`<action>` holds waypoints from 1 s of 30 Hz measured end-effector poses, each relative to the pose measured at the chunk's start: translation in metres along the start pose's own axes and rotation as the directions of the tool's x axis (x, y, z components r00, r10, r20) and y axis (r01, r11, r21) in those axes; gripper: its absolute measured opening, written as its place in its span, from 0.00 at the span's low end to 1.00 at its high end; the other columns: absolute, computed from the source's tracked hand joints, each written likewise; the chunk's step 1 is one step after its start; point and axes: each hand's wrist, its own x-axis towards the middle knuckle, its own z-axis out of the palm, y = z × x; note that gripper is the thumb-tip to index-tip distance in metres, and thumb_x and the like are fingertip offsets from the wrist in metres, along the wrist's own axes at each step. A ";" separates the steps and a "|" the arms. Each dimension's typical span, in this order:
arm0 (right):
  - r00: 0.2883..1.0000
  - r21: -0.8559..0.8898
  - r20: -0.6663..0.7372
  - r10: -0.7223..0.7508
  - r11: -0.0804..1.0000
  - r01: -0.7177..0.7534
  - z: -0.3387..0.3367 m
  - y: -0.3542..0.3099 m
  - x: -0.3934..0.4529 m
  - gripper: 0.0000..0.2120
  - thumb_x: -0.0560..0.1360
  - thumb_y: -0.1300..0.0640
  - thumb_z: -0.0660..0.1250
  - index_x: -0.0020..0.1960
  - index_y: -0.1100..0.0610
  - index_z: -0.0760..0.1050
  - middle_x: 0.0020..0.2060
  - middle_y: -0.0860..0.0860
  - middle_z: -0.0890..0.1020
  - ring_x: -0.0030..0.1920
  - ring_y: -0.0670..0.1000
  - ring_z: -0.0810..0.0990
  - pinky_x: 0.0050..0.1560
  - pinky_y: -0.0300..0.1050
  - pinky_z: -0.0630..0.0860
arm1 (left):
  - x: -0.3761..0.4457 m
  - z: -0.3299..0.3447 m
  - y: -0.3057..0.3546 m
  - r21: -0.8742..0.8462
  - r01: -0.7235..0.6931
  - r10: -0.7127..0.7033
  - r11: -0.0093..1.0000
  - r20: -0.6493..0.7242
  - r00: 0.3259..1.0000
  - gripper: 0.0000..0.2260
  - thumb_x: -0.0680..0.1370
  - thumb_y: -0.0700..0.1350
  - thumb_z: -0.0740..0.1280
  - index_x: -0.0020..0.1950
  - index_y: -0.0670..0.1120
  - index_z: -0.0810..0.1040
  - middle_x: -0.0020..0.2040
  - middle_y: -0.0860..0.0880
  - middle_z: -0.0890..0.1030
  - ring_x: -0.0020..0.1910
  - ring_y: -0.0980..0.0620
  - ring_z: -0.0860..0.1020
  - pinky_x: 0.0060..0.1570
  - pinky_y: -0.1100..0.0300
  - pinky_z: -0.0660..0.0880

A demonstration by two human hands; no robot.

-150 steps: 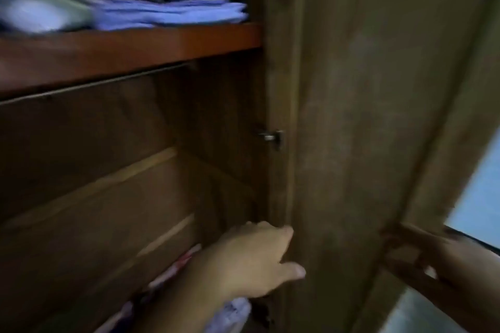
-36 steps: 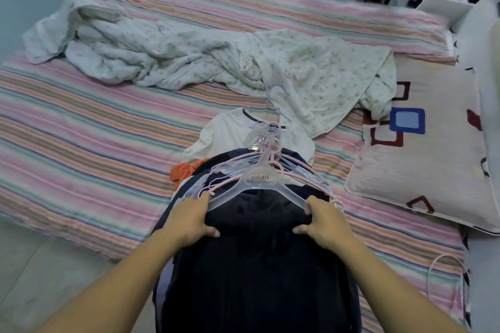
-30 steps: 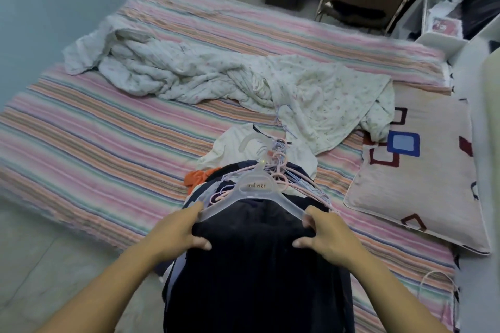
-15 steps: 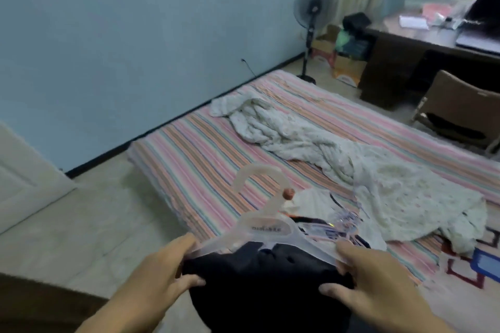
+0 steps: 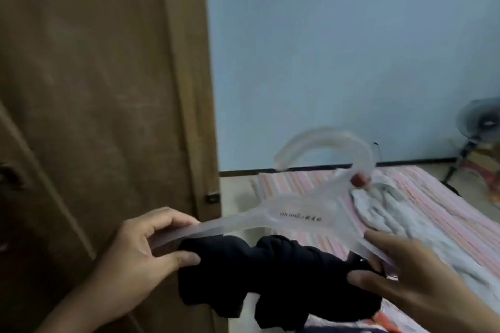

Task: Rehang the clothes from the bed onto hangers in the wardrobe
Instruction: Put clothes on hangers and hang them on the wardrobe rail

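A translucent plastic hanger (image 5: 295, 217) with a big curved hook carries a dark garment (image 5: 273, 276) bunched up below its bar. My left hand (image 5: 140, 257) grips the hanger's left arm together with the cloth. My right hand (image 5: 405, 273) holds the right arm and the cloth there. The brown wooden wardrobe (image 5: 94, 76) fills the left half of the view, close in front of my left hand. The striped bed (image 5: 433, 213) lies behind and to the right, with a crumpled white blanket (image 5: 405, 213) on it.
A pale blue wall (image 5: 338, 48) rises behind the bed. A standing fan (image 5: 481, 127) is at the far right edge beside a box. A strip of light floor (image 5: 235, 194) shows between the wardrobe and the bed.
I have lifted the hanger with the dark garment off the pile on the bed and turned left; the wardrobe has come into view and the bed has slid to the right.
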 end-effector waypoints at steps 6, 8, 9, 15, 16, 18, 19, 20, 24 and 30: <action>0.959 0.222 0.232 -0.163 0.969 0.111 0.040 -0.078 0.061 0.23 0.67 0.36 0.74 0.43 0.56 0.78 0.33 0.57 0.76 0.35 0.46 0.74 0.38 0.53 0.71 | -0.055 -0.089 -0.017 -0.103 0.077 -0.099 0.992 -0.233 0.967 0.19 0.58 0.59 0.79 0.46 0.54 0.86 0.43 0.48 0.85 0.46 0.51 0.83 0.50 0.60 0.79; 0.935 0.292 0.283 -0.213 0.948 0.128 0.053 -0.098 0.077 0.34 0.64 0.27 0.70 0.46 0.59 0.78 0.34 0.59 0.75 0.36 0.48 0.75 0.40 0.50 0.70 | -0.074 -0.108 -0.022 -0.127 0.091 -0.130 0.988 -0.351 0.927 0.21 0.61 0.65 0.77 0.45 0.51 0.86 0.41 0.46 0.84 0.44 0.51 0.83 0.45 0.62 0.79; 0.922 0.327 0.309 -0.235 0.936 0.129 0.060 -0.110 0.083 0.36 0.64 0.25 0.69 0.45 0.60 0.77 0.33 0.57 0.73 0.36 0.49 0.75 0.42 0.49 0.68 | -0.083 -0.117 -0.025 -0.127 0.102 -0.145 0.987 -0.399 0.906 0.19 0.63 0.64 0.77 0.44 0.51 0.86 0.40 0.47 0.84 0.43 0.53 0.83 0.43 0.65 0.78; 0.850 0.545 0.316 -0.422 0.814 0.202 0.103 -0.181 0.119 0.32 0.65 0.25 0.65 0.39 0.56 0.77 0.35 0.56 0.76 0.35 0.45 0.76 0.40 0.34 0.71 | -0.129 -0.158 -0.038 -0.058 0.252 -0.230 0.966 -0.636 0.736 0.05 0.70 0.42 0.71 0.40 0.52 0.86 0.38 0.47 0.85 0.40 0.55 0.82 0.39 0.69 0.74; 0.821 0.559 0.329 -0.467 0.797 0.230 0.108 -0.195 0.123 0.30 0.68 0.26 0.65 0.39 0.55 0.78 0.35 0.56 0.76 0.34 0.42 0.75 0.38 0.31 0.70 | -0.137 -0.164 -0.039 -0.060 0.277 -0.247 0.959 -0.658 0.712 0.07 0.71 0.40 0.72 0.40 0.53 0.86 0.39 0.47 0.85 0.40 0.55 0.82 0.40 0.68 0.74; 0.761 0.614 0.390 -0.518 0.762 0.204 0.121 -0.217 0.136 0.22 0.73 0.33 0.66 0.38 0.52 0.79 0.30 0.51 0.74 0.33 0.40 0.74 0.36 0.29 0.69 | -0.149 -0.176 -0.041 -0.044 0.333 -0.266 0.942 -0.701 0.661 0.12 0.74 0.35 0.71 0.41 0.53 0.87 0.41 0.49 0.86 0.42 0.57 0.83 0.42 0.69 0.75; 0.721 0.635 0.442 -0.533 0.754 0.168 0.129 -0.227 0.143 0.19 0.74 0.37 0.67 0.39 0.52 0.79 0.29 0.47 0.74 0.33 0.42 0.74 0.35 0.30 0.70 | -0.155 -0.182 -0.043 -0.024 0.365 -0.266 0.931 -0.729 0.631 0.13 0.74 0.33 0.70 0.40 0.51 0.87 0.42 0.51 0.86 0.42 0.59 0.83 0.43 0.70 0.75; 0.681 0.653 0.491 -0.543 0.747 0.125 0.138 -0.237 0.150 0.17 0.75 0.40 0.66 0.40 0.53 0.80 0.31 0.46 0.74 0.33 0.43 0.74 0.35 0.33 0.71 | -0.159 -0.188 -0.046 -0.008 0.401 -0.269 0.916 -0.754 0.599 0.12 0.74 0.32 0.70 0.41 0.49 0.87 0.42 0.52 0.86 0.42 0.60 0.82 0.43 0.72 0.75; 0.600 0.681 0.531 -0.599 0.722 0.119 0.177 -0.271 0.170 0.19 0.77 0.41 0.66 0.43 0.58 0.80 0.32 0.48 0.74 0.33 0.46 0.73 0.34 0.38 0.69 | -0.175 -0.211 -0.067 0.053 0.516 -0.269 0.855 -0.805 0.528 0.09 0.76 0.33 0.70 0.43 0.47 0.85 0.42 0.54 0.86 0.42 0.61 0.82 0.43 0.71 0.74; 0.548 0.707 0.545 -0.635 0.699 0.107 0.226 -0.317 0.185 0.18 0.81 0.48 0.61 0.49 0.62 0.80 0.31 0.48 0.78 0.31 0.45 0.77 0.31 0.38 0.72 | -0.194 -0.255 -0.102 0.153 0.679 -0.304 0.718 -0.808 0.504 0.08 0.77 0.38 0.70 0.43 0.49 0.86 0.38 0.52 0.85 0.40 0.54 0.82 0.42 0.57 0.75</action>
